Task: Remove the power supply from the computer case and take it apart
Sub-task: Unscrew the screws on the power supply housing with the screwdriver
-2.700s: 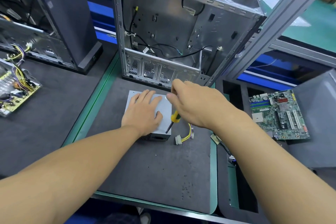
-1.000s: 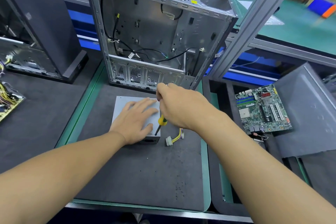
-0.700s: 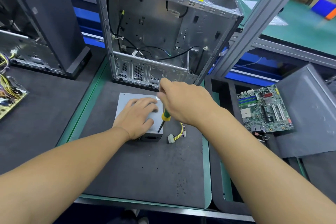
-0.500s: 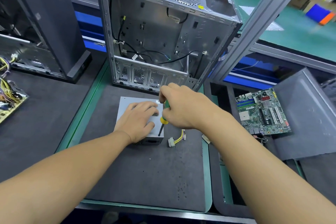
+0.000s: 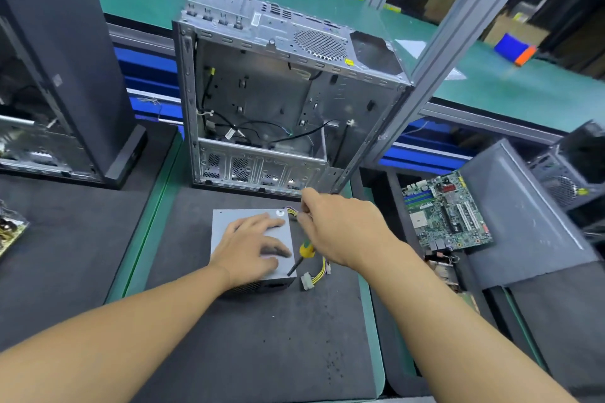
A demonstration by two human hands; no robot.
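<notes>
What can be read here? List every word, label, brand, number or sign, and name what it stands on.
No text can be read.
Round sticker on the power supply: too small to read.
Yellow sticker on the computer case rim: blurred.
White label on the case top: blurred.
Motherboard printing: too small to read.
Screwdriver in the right hand: no marking shows.
</notes>
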